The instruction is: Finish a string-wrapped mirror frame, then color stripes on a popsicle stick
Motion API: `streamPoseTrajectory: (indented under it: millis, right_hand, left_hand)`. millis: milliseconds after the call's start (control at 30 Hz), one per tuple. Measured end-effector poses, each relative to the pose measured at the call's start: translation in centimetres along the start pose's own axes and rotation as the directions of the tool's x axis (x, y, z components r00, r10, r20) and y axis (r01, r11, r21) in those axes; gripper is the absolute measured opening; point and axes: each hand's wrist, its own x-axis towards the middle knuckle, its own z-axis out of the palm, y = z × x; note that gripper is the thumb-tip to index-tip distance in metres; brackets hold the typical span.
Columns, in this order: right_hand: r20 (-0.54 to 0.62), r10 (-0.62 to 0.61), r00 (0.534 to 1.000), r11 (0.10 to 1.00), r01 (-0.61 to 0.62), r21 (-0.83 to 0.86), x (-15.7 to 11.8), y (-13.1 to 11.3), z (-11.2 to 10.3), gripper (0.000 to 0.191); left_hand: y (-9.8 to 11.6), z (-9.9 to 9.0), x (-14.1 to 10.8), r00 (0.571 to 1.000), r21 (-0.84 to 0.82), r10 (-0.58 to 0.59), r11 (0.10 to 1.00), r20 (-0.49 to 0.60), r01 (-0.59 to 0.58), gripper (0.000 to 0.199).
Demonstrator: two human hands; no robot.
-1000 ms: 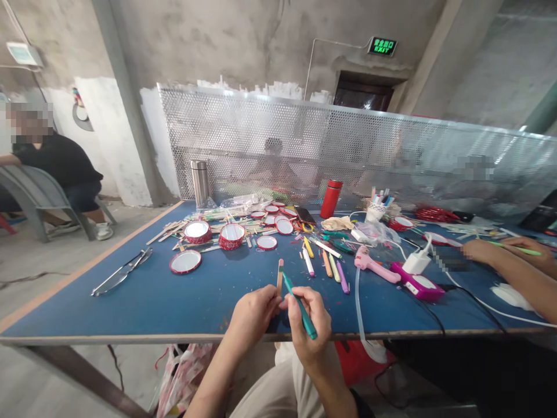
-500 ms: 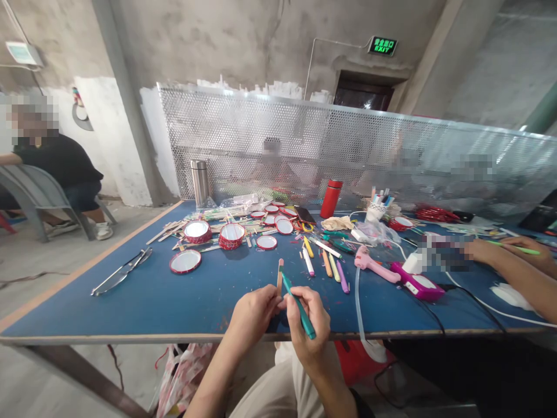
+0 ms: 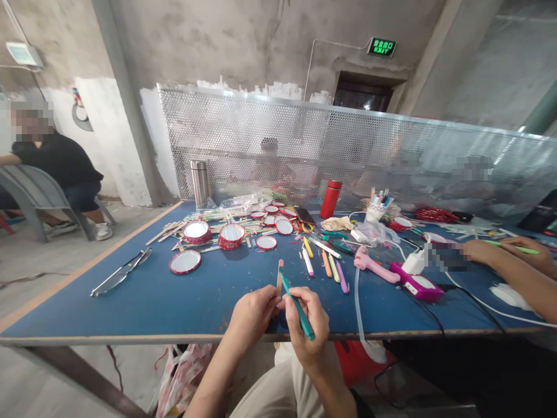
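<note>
Closed at the front edge of the table, my left hand [image 3: 255, 313] holds a wooden craft stick [image 3: 279, 277] upright; its tip is pinkish. In my right hand [image 3: 311, 322] is a teal marker pen [image 3: 300, 310], gripped like a pencil, with its tip at the upper part of the stick. Beyond my hands lie several capped or loose markers, among them a purple marker [image 3: 342, 276] and an orange marker [image 3: 326, 263]. Round red-rimmed mirrors lie farther back, one single mirror [image 3: 185, 262] and a stack of mirrors [image 3: 231, 235].
A pink glue gun [image 3: 376, 266] rests beside a magenta power strip [image 3: 420, 287] with cables. Eyeglasses [image 3: 122, 274] lie at left. A steel flask [image 3: 199, 183] and red flask [image 3: 331, 199] stand before a perforated metal screen [image 3: 243, 133]. A co-worker's hand [image 3: 483, 252] is at right.
The marker's tip has shifted very slightly against the stick. Both hands keep their hold and stay in nearly the same place.
</note>
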Motion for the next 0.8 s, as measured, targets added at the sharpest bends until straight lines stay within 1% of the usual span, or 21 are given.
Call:
streamPoseTrajectory:
  millis: [167, 400, 600, 800]
  right_hand:
    - [-0.018, 0.045, 0.999, 0.998, -0.045, 0.036, -0.20, 0.13, 0.07, 0.012]
    - [0.014, 0.001, 1.000, 0.999, -0.001, 0.033, -0.16, 0.28, 0.03, 0.015]
    - [0.010, 0.009, 1.000, 1.000, -0.009, 0.027, -0.41, 0.46, 0.03, 0.015]
    - [-0.009, -0.019, 1.000, 1.000, 0.019, -0.002, -0.36, 0.33, -0.07, 0.015]
  left_hand:
    - [0.14, -0.11, -0.03, 1.000, 0.023, 0.003, 1.000, -0.008, -0.003, 0.023]
    - [0.28, -0.24, -0.06, 1.000, -0.015, 0.007, 1.000, -0.003, -0.007, 0.022]
    - [0.08, -0.04, -0.03, 1.000, -0.038, -0.001, 0.999, 0.002, 0.001, 0.022]
    - [-0.14, 0.02, 0.14, 0.999, -0.040, 0.013, 0.999, -0.029, -0.014, 0.026]
